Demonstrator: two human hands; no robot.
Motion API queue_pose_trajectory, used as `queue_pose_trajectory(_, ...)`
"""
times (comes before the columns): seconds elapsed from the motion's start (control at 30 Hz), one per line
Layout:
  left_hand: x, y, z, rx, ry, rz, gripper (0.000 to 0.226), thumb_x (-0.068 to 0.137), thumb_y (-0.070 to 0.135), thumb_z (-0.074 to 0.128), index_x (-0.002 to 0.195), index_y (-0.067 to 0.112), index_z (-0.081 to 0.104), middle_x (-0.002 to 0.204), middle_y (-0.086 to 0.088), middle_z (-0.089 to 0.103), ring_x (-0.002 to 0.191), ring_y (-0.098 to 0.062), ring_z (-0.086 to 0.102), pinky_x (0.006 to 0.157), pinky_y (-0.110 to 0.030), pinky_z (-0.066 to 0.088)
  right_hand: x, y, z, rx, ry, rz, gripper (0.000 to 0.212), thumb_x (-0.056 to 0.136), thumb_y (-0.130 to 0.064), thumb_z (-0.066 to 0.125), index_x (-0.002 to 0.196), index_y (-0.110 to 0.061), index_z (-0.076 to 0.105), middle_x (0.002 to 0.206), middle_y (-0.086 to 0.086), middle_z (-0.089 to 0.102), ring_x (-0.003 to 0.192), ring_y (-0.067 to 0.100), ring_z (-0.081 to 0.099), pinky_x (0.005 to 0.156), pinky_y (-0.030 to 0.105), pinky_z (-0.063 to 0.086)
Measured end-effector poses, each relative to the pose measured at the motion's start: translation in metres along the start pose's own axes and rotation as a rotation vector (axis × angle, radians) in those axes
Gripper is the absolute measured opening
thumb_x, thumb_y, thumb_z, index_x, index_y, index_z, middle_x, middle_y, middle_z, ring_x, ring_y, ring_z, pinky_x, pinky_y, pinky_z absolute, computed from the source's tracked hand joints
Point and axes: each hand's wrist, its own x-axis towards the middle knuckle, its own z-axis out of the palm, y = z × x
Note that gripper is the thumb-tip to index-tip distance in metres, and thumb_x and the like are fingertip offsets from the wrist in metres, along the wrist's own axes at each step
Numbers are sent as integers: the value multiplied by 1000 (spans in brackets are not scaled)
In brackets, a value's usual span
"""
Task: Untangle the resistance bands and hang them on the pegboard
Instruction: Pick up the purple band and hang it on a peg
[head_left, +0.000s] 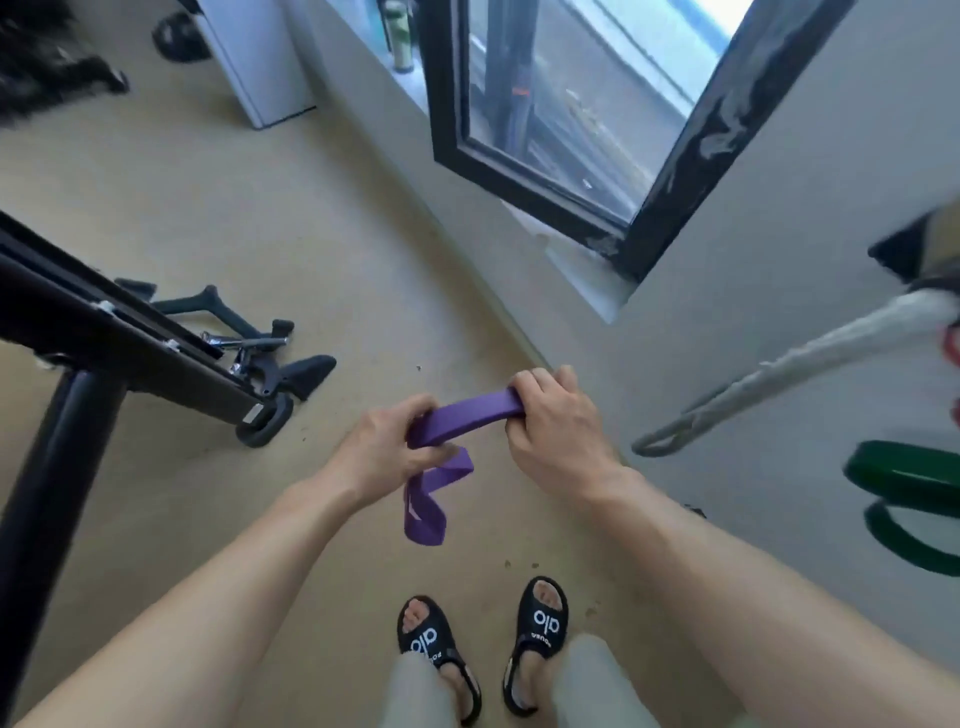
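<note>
Purple rubber is what you have between your hands in the head view: the purple band (465, 418) runs as a flat strap from your left hand (387, 449), whose fingers curl round one end, to your right hand (553, 415), which grips the other end from above. Below your left hand the remainder of the band hangs in a twisted loop, over the floor (311, 249) and in front of your sandals (483, 649). That twist looks unresolved, so you are likely mid-untangle. Off to your right, a green band (904, 478) and a grey-white band (779, 384) already hang against the wall (779, 208); whether a pegboard holds them is cut off by the edge. If you pull the strap taut before turning the loop out, the twist could tighten. Should one grip slip under tension, the rubber may snap back at your other hand or drop to the floor.
</note>
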Motion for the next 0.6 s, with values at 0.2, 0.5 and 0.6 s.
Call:
queue_pose_trajectory(0.2,-26,125,-30,80,-89,212,32,80,36,83,69,28,54,57,10,49,55,-9,41,57,-24,32,-47,1,-124,80,119,212,15,80,-28,44,91,-19,52,89,-8,53,94,23,43,69,37,34)
queue_pose_trajectory(0.5,-50,217,-1,218,-427,529,32,74,33,81,78,34,50,74,8,67,66,-15,61,64,-31,52,-144,2,-198,391,463,606,6,92,-15,56,87,-13,52,81,-4,52,83,21,49,73,32,39)
queue_pose_trajectory(0.6,-57,239,15,236,-487,598,26,78,36,78,82,27,54,76,5,69,69,-20,63,70,-41,55,-180,0,-212,490,542,682,7,90,-14,55,85,-16,50,82,1,55,76,17,52,66,27,38)
